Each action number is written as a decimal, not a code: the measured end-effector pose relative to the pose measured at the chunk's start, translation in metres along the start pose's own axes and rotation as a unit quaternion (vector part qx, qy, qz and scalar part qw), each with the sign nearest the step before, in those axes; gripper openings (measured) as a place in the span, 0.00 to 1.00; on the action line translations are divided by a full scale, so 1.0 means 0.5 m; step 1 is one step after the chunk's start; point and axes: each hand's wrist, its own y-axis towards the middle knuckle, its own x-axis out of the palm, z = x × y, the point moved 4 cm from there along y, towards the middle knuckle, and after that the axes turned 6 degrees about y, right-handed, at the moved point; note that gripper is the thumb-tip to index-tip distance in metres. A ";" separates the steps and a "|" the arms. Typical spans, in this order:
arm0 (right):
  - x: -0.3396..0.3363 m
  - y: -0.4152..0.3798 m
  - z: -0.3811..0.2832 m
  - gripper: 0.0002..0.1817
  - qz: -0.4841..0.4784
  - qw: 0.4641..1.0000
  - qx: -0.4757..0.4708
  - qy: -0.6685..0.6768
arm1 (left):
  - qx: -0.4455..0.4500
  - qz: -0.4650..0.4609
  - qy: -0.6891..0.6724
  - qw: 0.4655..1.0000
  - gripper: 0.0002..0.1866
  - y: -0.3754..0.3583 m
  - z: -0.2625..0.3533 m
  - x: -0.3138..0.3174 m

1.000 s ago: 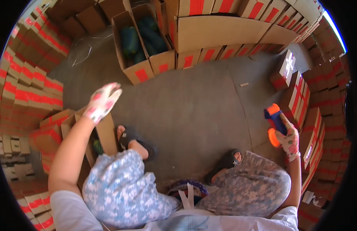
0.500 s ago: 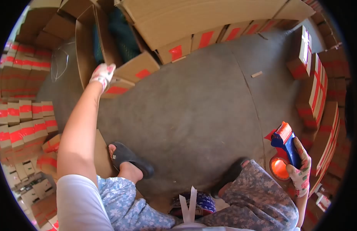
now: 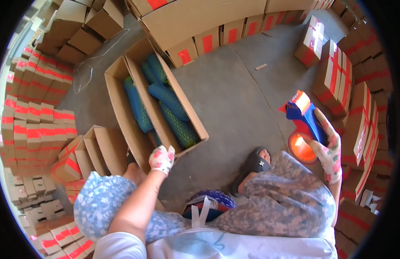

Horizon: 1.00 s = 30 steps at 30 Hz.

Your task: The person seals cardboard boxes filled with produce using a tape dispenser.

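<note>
My left hand (image 3: 161,160), in a floral-patterned glove, is closed on the near-end edges where two long open cardboard boxes meet. The left box (image 3: 118,101) and the right box (image 3: 177,94) stand side by side on the floor. Inside both lie long green items (image 3: 169,100) in blue-green mesh sleeves; their exact kind cannot be made out. At the right, my gloved right hand (image 3: 330,154) is wrapped round the blue handle of a tape dispenser (image 3: 310,121), raised above the floor. It carries a roll of orange-red tape (image 3: 302,147).
Open empty cartons (image 3: 111,144) stand beside my left leg. Red-taped boxes are stacked at the left (image 3: 36,138) and right (image 3: 336,80). A long carton (image 3: 208,21) lies over a row of boxes at the back. A loose strap (image 3: 84,73) is on the floor.
The two filled boxes have come nearer to me, pulled by my left hand, and their contents now show. My view has shifted; the tape dispenser stays in my right hand.
</note>
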 end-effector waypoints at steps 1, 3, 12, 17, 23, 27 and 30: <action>0.003 -0.009 -0.007 0.42 0.006 1.000 0.000 0.021 | -0.011 -0.019 -0.007 1.000 0.29 -0.047 0.009 0.018; 0.002 -0.026 -0.011 0.40 0.003 0.999 -0.023 0.034 | -0.016 -0.063 -0.009 0.998 0.29 -0.133 0.018 0.058; 0.005 -0.058 -0.029 0.37 -0.102 0.989 -0.105 -0.006 | -0.002 -0.188 0.047 0.981 0.28 -0.288 -0.022 0.082; -0.006 -0.064 0.000 0.37 -0.100 0.990 -0.103 -0.006 | -0.084 -0.109 0.047 0.989 0.26 -0.262 -0.097 0.087; -0.027 -0.081 0.028 0.36 -0.079 0.993 -0.087 -0.014 | -0.179 -0.061 0.057 0.980 0.23 -0.197 -0.198 0.106; -0.027 -0.085 0.031 0.36 -0.058 0.994 -0.089 -0.033 | -0.196 -0.040 0.061 0.978 0.21 -0.174 -0.218 0.060; -0.035 -0.078 0.052 0.36 -0.057 0.995 -0.073 -0.026 | -0.191 -0.024 0.054 0.980 0.22 -0.129 -0.243 0.047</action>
